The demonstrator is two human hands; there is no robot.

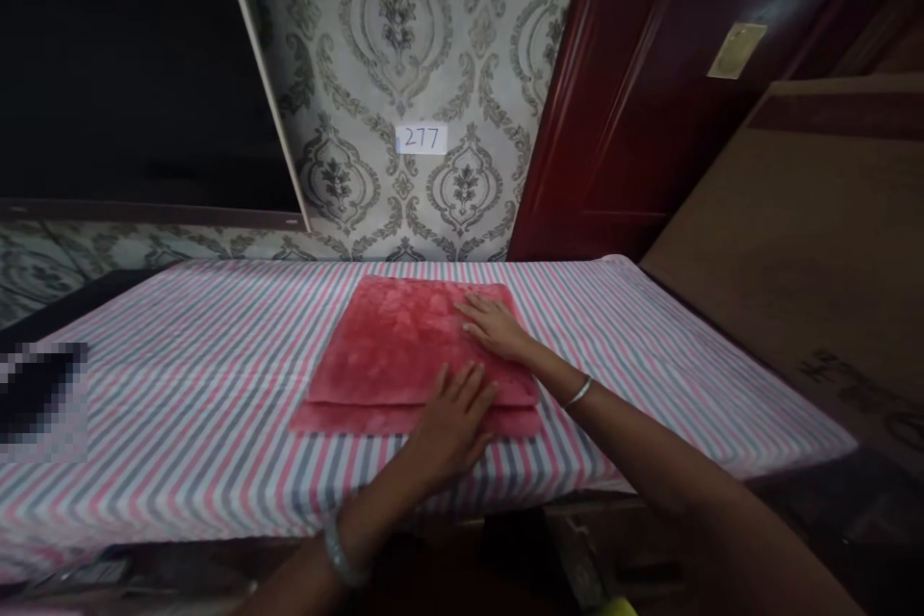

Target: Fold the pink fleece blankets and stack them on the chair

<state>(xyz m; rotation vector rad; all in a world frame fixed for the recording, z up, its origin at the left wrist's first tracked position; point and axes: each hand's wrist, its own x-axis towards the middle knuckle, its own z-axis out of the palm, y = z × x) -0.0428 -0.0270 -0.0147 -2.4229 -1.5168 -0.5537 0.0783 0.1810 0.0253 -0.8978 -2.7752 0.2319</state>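
A red, plush-looking cloth (390, 337) lies folded into a rough rectangle, with its lower layer sticking out along the near edge. My left hand (451, 419) rests flat with fingers spread on the near edge of the cloth, right of its middle. Farther back, on the right side of the cloth, my right hand (495, 325) lies palm down with its fingers stretched to the left. Neither hand grips anything. Beneath the cloth is a table covered by a pink, grey and white striped cover (217, 375).
A large dark television screen (137, 67) stands at the back left. Behind the table, a paper label reading 277 (422, 139) is on the patterned wall. A dark red door (621, 96) and a big cardboard box (808, 241) border the right side.
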